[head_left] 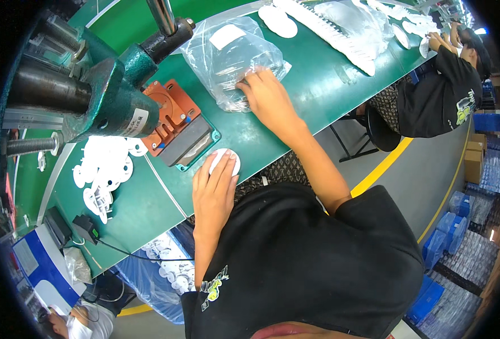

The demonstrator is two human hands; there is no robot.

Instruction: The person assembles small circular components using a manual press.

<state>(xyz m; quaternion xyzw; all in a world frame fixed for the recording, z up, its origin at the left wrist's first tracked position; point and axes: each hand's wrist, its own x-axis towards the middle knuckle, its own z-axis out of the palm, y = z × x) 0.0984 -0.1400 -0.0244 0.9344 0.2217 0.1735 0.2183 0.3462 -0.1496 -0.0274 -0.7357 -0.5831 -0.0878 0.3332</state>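
My left hand (211, 189) grips a round white plastic disc (234, 164) at the near edge of the green table, its fingers lying over the disc's left side. Farther off, my right hand (267, 101) reaches to a clear plastic bag (205, 48) with a white label. Thin, shiny metal pieces (236, 79) lie in or on the bag beside those fingertips. The right thumb and fingers are drawn together, and what they pinch is too small to make out. Left of both hands, an orange-brown fixture (174, 113) sits on a block under a green press (106, 107).
Several white plastic parts (106, 164) are heaped left of the press. More white pieces (346, 42) and plastic film lie along the table's far right. A blue-lined bin (171, 265) of white parts stands below the table edge. A co-worker (439, 93) sits at the right.
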